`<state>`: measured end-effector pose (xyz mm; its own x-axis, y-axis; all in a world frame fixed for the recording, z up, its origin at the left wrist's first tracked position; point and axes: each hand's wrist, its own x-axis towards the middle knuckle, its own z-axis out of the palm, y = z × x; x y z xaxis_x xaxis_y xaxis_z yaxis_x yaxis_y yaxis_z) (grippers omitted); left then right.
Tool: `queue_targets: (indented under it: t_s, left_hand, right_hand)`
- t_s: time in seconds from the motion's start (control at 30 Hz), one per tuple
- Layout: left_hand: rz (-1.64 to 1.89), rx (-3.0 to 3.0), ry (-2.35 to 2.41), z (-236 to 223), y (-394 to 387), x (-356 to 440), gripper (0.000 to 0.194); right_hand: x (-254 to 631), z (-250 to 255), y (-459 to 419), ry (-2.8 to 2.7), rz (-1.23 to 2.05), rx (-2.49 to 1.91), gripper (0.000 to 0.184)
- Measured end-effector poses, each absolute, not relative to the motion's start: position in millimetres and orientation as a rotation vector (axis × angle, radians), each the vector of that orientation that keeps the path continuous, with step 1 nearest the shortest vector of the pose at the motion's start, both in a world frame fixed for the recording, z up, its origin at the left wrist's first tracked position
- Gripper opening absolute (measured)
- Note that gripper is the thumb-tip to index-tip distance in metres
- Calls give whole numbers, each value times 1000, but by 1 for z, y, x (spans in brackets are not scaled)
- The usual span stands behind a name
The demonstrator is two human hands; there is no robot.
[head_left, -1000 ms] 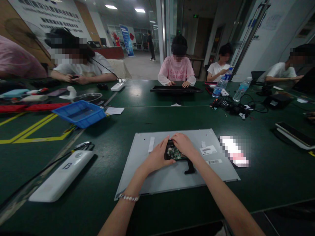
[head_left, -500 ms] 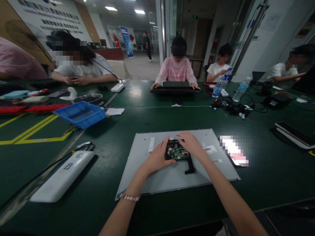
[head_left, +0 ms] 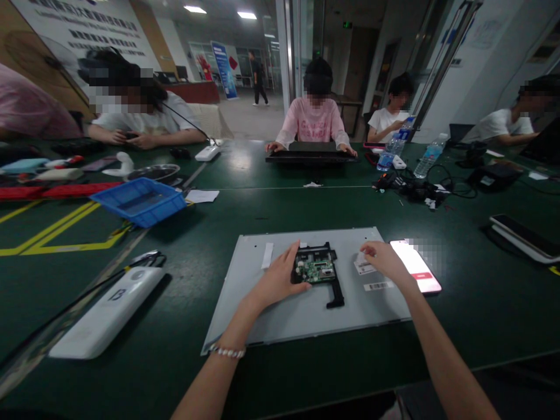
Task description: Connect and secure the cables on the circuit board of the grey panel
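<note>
A grey metal panel [head_left: 271, 318] lies flat on the green table. On its middle rests a green circuit board [head_left: 315, 269] in a black plastic bracket [head_left: 336, 294]. My left hand [head_left: 280, 271] grips the left side of the board and bracket, thumb at the near edge and fingers along the far side. Over the panel's right part is my right hand [head_left: 385, 259], apart from the board, its fingers curled together above a white label [head_left: 364, 267]. Whatever its fingertips may hold is too small to make out. A barcode sticker [head_left: 378, 286] lies below that hand.
A lit phone [head_left: 422, 271] lies right of the panel. To the left are a white power bank [head_left: 107, 312] with a cable and a blue tray [head_left: 151, 204]. Bottles [head_left: 431, 156] and tangled cables [head_left: 409, 188] stand farther back. A person opposite holds a black panel [head_left: 311, 156].
My right hand has left the bracket's far edge and moved right, over the label, its fingers now curled. My left hand stays on the board.
</note>
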<state>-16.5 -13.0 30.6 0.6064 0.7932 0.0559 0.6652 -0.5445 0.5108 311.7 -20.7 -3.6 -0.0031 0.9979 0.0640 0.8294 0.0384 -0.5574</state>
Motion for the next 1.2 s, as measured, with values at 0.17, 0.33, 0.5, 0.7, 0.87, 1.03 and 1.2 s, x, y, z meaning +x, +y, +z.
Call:
queue_targets:
  t_s: [0.17,0.33,0.5,0.7,0.87,1.03,1.2]
  left_hand:
    - [387,2387,1199,31,-14,-15,105]
    - [362,2393,1198,33,-13,-15,103]
    - [356,2411,1183,33,-13,-14,101]
    - [354,2427,1182,32,-13,-13,98]
    - [350,2425,1191,31,-13,-13,99]
    - [339,2429,1186,31,-12,-14,99]
    - [346,2434,1189,31,-12,-13,99]
  right_hand:
    - [310,-7,-23,-1721,552,-1830,15]
    - [299,-5,-33,-1497,851,-1640,33]
    - [277,6,-43,-1464,1078,-1528,28]
    - [265,6,-43,-1502,1138,-1497,23]
    - [261,-2,-42,-1587,1108,-1455,19]
    - [257,-5,-43,-1698,988,-1455,19]
    - [255,-5,-44,-1713,881,-1486,25]
